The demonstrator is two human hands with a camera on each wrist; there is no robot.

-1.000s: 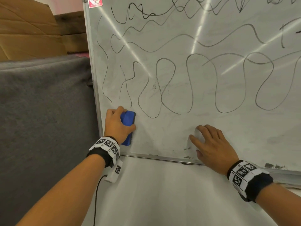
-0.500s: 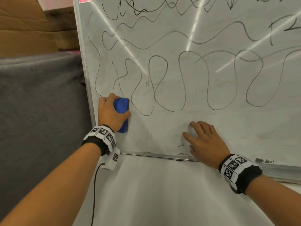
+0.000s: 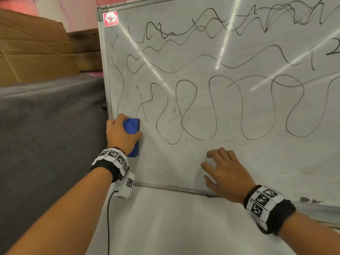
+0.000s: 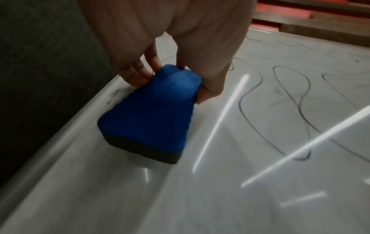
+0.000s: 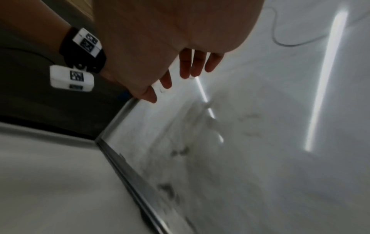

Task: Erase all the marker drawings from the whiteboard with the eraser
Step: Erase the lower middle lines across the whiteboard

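Left hand (image 3: 122,134) grips the blue foam eraser with dark felt base (image 4: 152,109), fingers (image 4: 138,71) curled over one long side, thumb on the other, felt face flat on the white metal-framed whiteboard (image 3: 230,162). Eraser sits at the board's lower-left, just beside the left frame edge, touching the bottom end of the leftmost line. Black wavy marker drawings (image 3: 211,107) cover the upper and middle board: loops across the middle, scribbles along the top. The band under the loops shows only faint grey smears, plus dark smudges near the bottom frame (image 5: 170,188). Right hand (image 3: 225,173) lies on the lower board, well apart from the eraser, fingers spread and fairly straight, holding nothing, heel over the bottom frame. Red-and-white sticker (image 3: 110,18) in the board's top-left corner. Grey fabric (image 3: 46,135) left of the board, brown cardboard (image 3: 33,52) behind it. Marker-tagged black wristbands (image 3: 265,203) on both wrists.
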